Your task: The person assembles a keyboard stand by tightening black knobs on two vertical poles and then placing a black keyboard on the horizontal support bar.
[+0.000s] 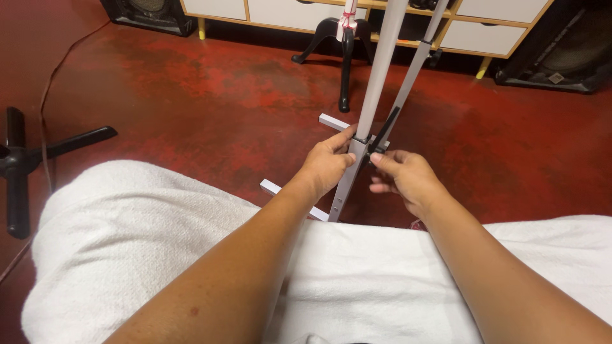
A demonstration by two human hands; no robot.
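A grey metal stand (377, 70) rises from the red floor in front of me, with a second thinner grey bar (414, 70) leaning beside it. My left hand (326, 164) grips the main upright at a black joint low on the post. My right hand (408, 178) pinches the same joint from the right, fingertips at a black strap or clip (384, 130) that runs up to the thinner bar. Flat grey foot bars (274, 188) lie on the floor at the base.
A white towel (146, 229) covers my lap across the lower frame. A black tripod stand (345, 57) is behind the post. A black star base (25, 159) sits at left. Speakers and a white cabinet (484, 35) line the far wall.
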